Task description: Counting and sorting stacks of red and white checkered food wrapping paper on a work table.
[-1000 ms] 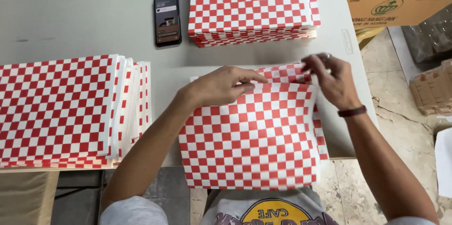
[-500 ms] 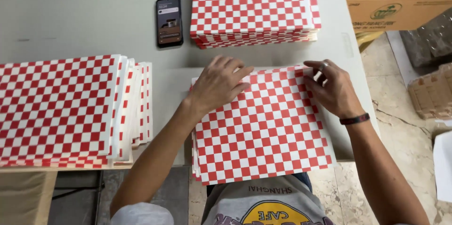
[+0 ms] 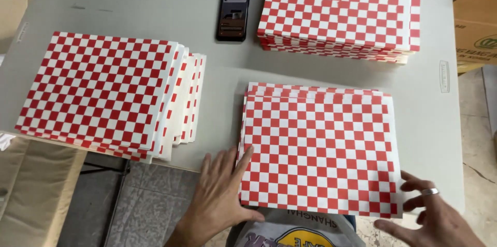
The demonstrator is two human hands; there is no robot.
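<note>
Place: a makeshift packing or paper-sorting workspace, more storeroom than home.
Table: a plain grey folding table (image 3: 155,14) fills most of the view.
Stock: stacks of red-and-white checkered paper sheets at nine o'clock (image 3: 98,92), one o'clock (image 3: 336,9) and the centre (image 3: 318,148) point to bulk handling.
Boxes: a brown cardboard carton (image 3: 473,19) stands at three o'clock.
Floor: worn grey tiles (image 3: 150,200) show at seven o'clock.
Extras: a dark smartphone (image 3: 233,12) lies at twelve o'clock.
</note>
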